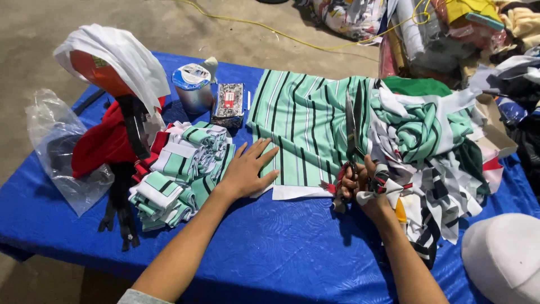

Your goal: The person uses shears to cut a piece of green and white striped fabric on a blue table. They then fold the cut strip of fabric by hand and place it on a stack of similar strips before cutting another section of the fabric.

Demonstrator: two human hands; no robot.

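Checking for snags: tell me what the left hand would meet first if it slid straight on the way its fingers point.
The left hand lies flat, fingers pointing up-right; it would likely run further over the striped green cloth, then reach the scissors.

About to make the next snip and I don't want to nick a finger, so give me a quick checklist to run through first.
1. Left hand flat on the striped fabric, holding it down: ok.
2. Left fingers clear of the scissors: ok, they lie to the blades' left.
3. Right hand gripping the scissor handles: ok.
4. Blades open on the cloth: cannot tell.
5. Loose scrap heap clear of the blades: not ok, it crowds them.
6. Cut pieces stacked aside: ok.
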